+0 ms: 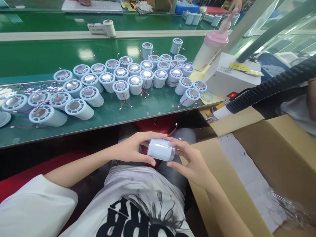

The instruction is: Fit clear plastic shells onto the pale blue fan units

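Note:
Above my lap I hold a light blue cylinder [158,149] on its side, with a clear, shiny part at its right end. Thin red and dark wires with small white connectors stick up behind it. My left hand [134,148] wraps the left end, thumb below and fingers over the top. The right hand [191,159] grips the clear end between thumb and fingers. Many similar blue cylinders [120,89] stand or lean on the green bench beyond my hands, several with wires trailing out.
An open cardboard box [229,184] stands at my right with clear plastic inside. A black corrugated hose [269,87] reaches past a white box-shaped device [227,75]. A pink-topped bottle [209,49] stands at the bench's right. Other people's hands [235,5] show across the bench.

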The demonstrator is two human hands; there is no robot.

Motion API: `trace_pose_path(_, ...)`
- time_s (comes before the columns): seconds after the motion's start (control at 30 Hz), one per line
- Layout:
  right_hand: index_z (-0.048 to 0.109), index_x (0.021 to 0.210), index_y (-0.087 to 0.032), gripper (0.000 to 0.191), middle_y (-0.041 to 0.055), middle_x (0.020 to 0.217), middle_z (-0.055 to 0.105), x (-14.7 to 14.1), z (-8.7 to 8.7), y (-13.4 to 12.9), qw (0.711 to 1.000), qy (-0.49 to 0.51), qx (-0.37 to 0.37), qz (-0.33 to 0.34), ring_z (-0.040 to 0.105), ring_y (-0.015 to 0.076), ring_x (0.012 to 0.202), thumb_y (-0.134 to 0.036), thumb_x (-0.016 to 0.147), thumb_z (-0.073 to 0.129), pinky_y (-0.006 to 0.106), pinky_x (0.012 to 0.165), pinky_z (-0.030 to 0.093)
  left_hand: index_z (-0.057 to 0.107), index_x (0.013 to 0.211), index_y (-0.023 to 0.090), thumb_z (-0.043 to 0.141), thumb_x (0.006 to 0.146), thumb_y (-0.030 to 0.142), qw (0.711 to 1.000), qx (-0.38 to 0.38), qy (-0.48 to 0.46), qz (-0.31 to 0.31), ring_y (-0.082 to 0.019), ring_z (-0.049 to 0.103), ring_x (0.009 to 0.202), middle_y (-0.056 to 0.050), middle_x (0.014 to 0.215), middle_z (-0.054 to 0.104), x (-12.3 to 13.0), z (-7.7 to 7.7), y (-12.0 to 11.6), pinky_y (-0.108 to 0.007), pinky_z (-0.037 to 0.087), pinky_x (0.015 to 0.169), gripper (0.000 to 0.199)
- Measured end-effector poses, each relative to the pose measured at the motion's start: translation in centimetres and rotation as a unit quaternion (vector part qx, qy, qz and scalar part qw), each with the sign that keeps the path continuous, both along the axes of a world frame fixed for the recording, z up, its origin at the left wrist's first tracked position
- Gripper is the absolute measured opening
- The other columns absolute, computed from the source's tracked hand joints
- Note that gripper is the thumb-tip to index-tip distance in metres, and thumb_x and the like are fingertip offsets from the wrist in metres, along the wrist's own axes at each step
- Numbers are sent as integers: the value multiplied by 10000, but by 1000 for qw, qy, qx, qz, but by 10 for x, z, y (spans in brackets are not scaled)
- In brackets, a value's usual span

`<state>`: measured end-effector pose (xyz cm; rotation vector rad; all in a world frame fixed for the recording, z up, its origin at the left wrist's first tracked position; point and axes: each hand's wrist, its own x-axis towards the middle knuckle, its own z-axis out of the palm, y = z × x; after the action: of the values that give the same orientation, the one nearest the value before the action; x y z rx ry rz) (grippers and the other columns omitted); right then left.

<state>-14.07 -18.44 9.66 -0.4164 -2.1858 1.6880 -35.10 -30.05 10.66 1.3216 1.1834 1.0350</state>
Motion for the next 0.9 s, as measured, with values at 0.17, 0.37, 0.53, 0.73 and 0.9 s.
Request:
trace_pose_path(0.17,522,1156,-256,414,79,1216,607,1,6,-1,997,-24,-70,4,605,231,1125,-248,792,717,390,906,570,459,1383,271,776,708,254,998,41,42,-11,-285,497,1267,-120,1396,509,-2,1,-2,-409,452,1026,747)
trace_pose_path(0.37,506,1145,-267,400,59,1146,616,0,8,-2,984,-43,-171,13,632,190,996,-294,802,709,331,821,572,460,1387,270,768,714,268,996,53,65,-14,-301,475,1291,-122,1406,502,-4,1,-3,-434,435,1044,740)
trace_pose_path(0.53,496,1120,-248,415,54,1041,632,-4,7,-3,968,-58,-246,-3,631,173,886,-367,784,709,295,730,553,464,1383,271,769,714,256,995,73,70,-12,-283,477,1295,-113,1408,505,-5,1,-4,-409,432,1052,736)
trace_pose_path(0.73,507,1034,-234,396,20,888,646,-9,8,-5,944,-75,-320,-21,634,142,690,-442,759,701,309,626,579,461,1384,269,758,722,250,994,75,74,-14,-293,467,1304,-115,1416,496,-6,-1,-5,-428,420,1063,726)
trace_pose_path(0.9,483,1004,-219,438,-7,743,659,-11,0,-5,918,-95,-383,-41,667,154,576,-501,743,694,266,514,555,453,1386,273,745,736,257,994,67,80,-14,-292,458,1310,-115,1418,490,-7,-3,-5,-441,412,1071,713)
